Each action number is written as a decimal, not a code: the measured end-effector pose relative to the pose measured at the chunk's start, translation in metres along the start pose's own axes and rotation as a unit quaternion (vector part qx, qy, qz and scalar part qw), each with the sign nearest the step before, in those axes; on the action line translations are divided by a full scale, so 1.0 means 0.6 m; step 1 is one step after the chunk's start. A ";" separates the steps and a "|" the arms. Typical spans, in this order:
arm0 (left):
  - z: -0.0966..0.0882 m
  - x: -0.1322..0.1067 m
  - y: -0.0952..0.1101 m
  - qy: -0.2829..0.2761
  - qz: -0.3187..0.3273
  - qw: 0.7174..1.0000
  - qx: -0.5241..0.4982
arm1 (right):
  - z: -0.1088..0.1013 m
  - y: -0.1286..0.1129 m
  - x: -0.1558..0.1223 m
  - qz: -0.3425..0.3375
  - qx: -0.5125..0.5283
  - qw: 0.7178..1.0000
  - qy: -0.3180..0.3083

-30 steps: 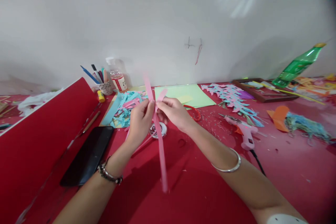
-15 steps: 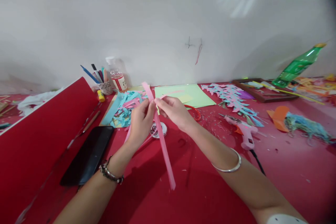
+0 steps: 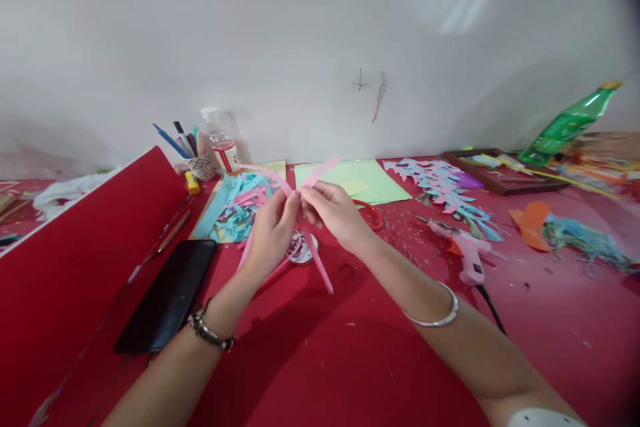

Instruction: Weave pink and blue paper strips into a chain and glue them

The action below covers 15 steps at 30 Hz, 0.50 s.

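Pink paper strips (image 3: 320, 268) cross between my two hands above the red table. My left hand (image 3: 270, 227) is closed, thumb and fingers pinching the strips near their crossing. My right hand (image 3: 333, 210) pinches them from the other side, its fingertips close to the left thumb. One strip end points up to the left, another up to the right, and a length hangs toward me. Below the hands lies a round white lid-like piece (image 3: 303, 248) with dark marks, partly covered. Behind the left hand is a heap of blue and pink paper strips (image 3: 235, 203).
A black phone (image 3: 167, 297) and a wooden-handled tool (image 3: 174, 232) lie at left beside a red board (image 3: 90, 267). A pink glue gun (image 3: 467, 253) with a cord is at right. Pale green paper (image 3: 385, 180), a pen cup (image 3: 201, 167) and a bottle (image 3: 225, 143) stand or lie farther back.
The strip that ran long toward me now hangs shorter, and an end has folded up toward the upper right. Another strip end now reaches to the upper left. Both hands stay nearly in place.
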<state>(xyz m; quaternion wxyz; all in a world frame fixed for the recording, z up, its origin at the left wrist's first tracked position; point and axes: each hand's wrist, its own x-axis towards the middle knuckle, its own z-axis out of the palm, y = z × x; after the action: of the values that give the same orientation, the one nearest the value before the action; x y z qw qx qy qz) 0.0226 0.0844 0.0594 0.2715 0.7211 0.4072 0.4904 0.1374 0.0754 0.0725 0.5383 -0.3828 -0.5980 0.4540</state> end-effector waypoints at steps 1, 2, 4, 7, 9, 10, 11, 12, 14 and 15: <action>0.000 -0.001 -0.001 0.009 0.007 1.000 0.017 | 0.001 0.000 0.000 0.003 0.000 1.000 0.002; 0.000 -0.001 -0.001 0.018 0.014 0.999 0.034 | 0.001 0.000 0.000 0.008 -0.003 1.000 -0.001; -0.002 -0.002 -0.001 0.029 0.026 0.998 0.057 | 0.003 0.000 -0.002 0.008 -0.015 1.000 -0.010; -0.006 -0.002 0.001 0.037 0.037 0.996 0.068 | 0.004 0.002 -0.004 -0.010 -0.038 0.999 -0.022; -0.007 -0.002 0.002 0.050 0.035 0.995 0.075 | 0.003 0.003 -0.004 -0.023 -0.045 0.998 -0.028; -0.008 -0.002 0.003 0.060 0.028 0.995 0.072 | 0.003 0.003 -0.004 -0.023 -0.045 0.998 -0.031; -0.008 -0.001 0.004 0.070 0.017 0.995 0.065 | 0.003 0.003 -0.004 -0.021 -0.042 0.998 -0.031; -0.008 0.000 0.005 0.078 0.003 0.996 0.053 | 0.002 0.003 -0.003 -0.017 -0.038 0.999 -0.029; -0.007 0.001 0.005 0.065 -0.020 0.997 0.021 | 0.002 0.002 -0.002 -0.008 -0.023 1.000 -0.015; -0.005 0.001 0.005 0.047 -0.024 0.999 0.005 | 0.002 0.002 -0.001 -0.007 -0.014 1.000 -0.008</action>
<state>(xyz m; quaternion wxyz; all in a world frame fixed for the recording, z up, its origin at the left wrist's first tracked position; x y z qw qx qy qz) 0.0206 0.0837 0.0632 0.2604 0.6885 0.4394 0.5148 0.1364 0.0749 0.0711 0.5316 -0.3824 -0.6111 0.4446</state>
